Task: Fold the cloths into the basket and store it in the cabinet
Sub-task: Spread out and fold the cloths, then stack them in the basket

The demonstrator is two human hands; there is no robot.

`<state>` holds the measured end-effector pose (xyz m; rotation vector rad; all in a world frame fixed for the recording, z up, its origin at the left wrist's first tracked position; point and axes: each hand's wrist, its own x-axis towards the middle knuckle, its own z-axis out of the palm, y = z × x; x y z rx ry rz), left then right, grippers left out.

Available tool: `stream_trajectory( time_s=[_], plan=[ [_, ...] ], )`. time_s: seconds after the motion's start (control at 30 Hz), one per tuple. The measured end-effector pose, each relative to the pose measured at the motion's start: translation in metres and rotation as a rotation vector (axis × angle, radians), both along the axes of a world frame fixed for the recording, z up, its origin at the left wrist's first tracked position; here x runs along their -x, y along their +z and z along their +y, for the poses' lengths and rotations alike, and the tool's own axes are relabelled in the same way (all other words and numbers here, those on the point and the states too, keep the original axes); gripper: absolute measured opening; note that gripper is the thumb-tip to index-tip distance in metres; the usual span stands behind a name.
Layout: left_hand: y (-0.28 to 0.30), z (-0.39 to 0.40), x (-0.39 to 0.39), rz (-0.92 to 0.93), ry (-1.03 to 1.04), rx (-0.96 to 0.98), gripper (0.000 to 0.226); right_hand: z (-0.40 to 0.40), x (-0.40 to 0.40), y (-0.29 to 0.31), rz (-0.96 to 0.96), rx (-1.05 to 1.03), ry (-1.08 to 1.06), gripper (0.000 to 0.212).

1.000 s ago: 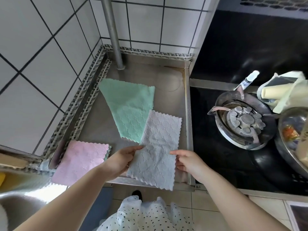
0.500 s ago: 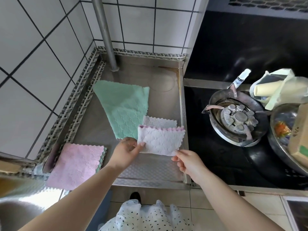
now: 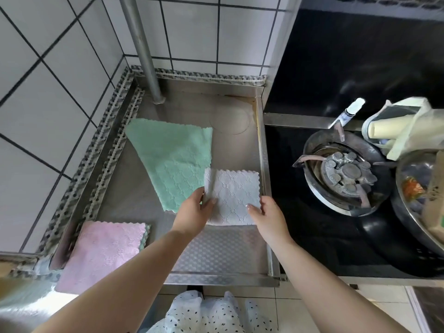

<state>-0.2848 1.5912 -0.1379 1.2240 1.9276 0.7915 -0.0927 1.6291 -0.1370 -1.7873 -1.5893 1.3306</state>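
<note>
A white cloth (image 3: 234, 195) lies folded in half on the steel counter (image 3: 230, 251), near its right edge. My left hand (image 3: 195, 211) pinches the cloth's left edge, thumb on top. My right hand (image 3: 266, 215) presses its fingertips on the cloth's lower right corner. A green cloth (image 3: 173, 159) lies spread flat behind, its near corner under the white one. A folded pink cloth (image 3: 105, 251) sits at the counter's front left, on top of another folded cloth whose green edge shows. No basket or cabinet is in view.
A metal pole (image 3: 141, 49) rises at the counter's back by the tiled wall. To the right is a black stove with a gas burner (image 3: 346, 174), a metal bowl (image 3: 420, 195) and a plastic bag of items (image 3: 403, 128). The sink rim (image 3: 24, 306) shows at lower left.
The white cloth, hanging long over the front edge a second ago, has been folded in half away from me and laid flat. Both hands moved forward with it.
</note>
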Motion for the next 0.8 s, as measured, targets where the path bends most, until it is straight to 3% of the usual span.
stream_trajectory(
  time_s=[0.17, 0.3, 0.57, 0.63, 0.7, 0.73, 0.8],
  plan=[
    [-0.013, 0.014, 0.007, 0.186, -0.07, 0.068, 0.015, 0.004, -0.005, -0.008, -0.032, 0.003, 0.047, 0.056],
    [-0.018, 0.022, 0.008, 0.213, -0.041, 0.112, 0.026, 0.006, -0.004, -0.007, -0.134, -0.093, 0.166, 0.04],
    [-0.007, 0.03, 0.008, 0.217, -0.098, 0.248, 0.032, 0.011, 0.001, -0.007, -0.253, -0.2, 0.21, 0.036],
    [-0.002, 0.022, 0.009, 0.299, -0.062, 0.159, 0.042, 0.012, 0.001, -0.004, -0.401, -0.316, 0.208, 0.036],
    [0.0, 0.013, 0.006, 0.496, -0.1, -0.112, 0.047, 0.013, 0.003, 0.0, -0.506, -0.449, 0.231, 0.039],
    [0.001, 0.012, 0.003, 0.592, -0.159, -0.231, 0.049, 0.015, 0.007, 0.001, -0.521, -0.509, 0.266, 0.041],
    [0.001, 0.016, -0.005, 0.696, -0.359, -0.243, 0.055, 0.017, 0.02, 0.001, -0.57, -0.565, 0.384, 0.045]
  ],
)
